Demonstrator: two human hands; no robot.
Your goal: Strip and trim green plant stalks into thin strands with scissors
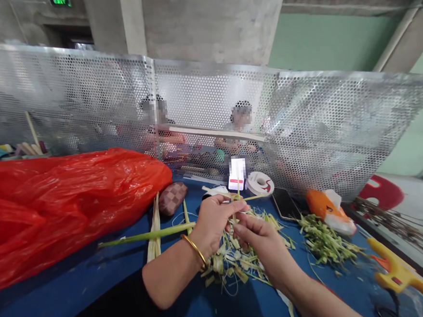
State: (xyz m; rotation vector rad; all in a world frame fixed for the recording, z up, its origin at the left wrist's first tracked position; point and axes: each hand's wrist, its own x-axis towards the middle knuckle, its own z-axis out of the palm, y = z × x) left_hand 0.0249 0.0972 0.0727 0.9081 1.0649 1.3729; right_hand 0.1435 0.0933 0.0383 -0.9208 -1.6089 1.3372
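Closely paired, the left hand [215,221] and right hand [259,235] are closed in pinches on thin pale-green plant strips [239,190], probably for steadiness, above loose yellow-green leaf scraps [221,264]; a white-lit rectangular phone [234,170] stands on the far side, presumably for viewing.

Your left hand [214,221] and right hand [257,232] pinch a yellow-green leaf strip [239,190] above leaf scraps [224,264] on the blue desk [78,274].
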